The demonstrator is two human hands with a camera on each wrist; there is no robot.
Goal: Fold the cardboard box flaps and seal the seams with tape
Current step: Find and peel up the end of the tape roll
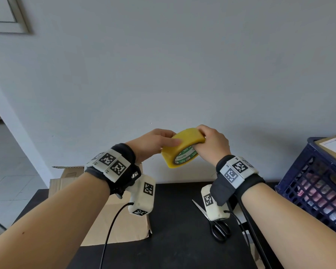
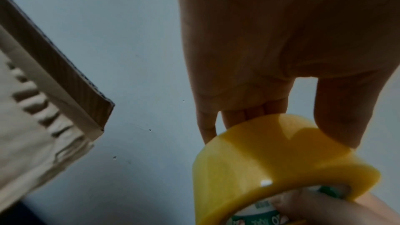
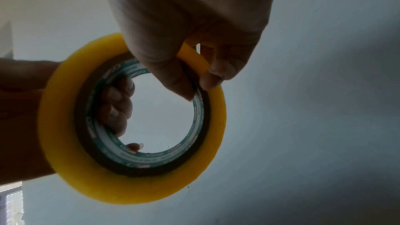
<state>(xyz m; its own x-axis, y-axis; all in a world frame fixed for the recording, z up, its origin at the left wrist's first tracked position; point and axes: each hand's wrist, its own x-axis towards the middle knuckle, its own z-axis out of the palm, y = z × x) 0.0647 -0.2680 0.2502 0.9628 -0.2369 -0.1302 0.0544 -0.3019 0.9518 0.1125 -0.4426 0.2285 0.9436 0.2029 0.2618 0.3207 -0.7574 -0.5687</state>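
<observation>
A yellow tape roll (image 1: 182, 147) with a green-and-white core is held in the air in front of the wall, above the table. My left hand (image 1: 155, 143) grips its left side, thumb on the outer face and fingers curled through the core (image 3: 118, 107). My right hand (image 1: 211, 144) grips the roll's upper right rim (image 3: 194, 56), thumb inside the core. The roll (image 2: 281, 168) fills the lower right of the left wrist view. The cardboard box (image 1: 122, 220) lies on the table below my left arm, one flap (image 2: 54, 67) standing up.
Black-handled scissors (image 1: 215, 224) lie on the black table (image 1: 178, 230) under my right wrist. A dark blue plastic crate (image 1: 318, 183) with a cardboard parcel on top stands at the right edge. A grey wall rises right behind the table.
</observation>
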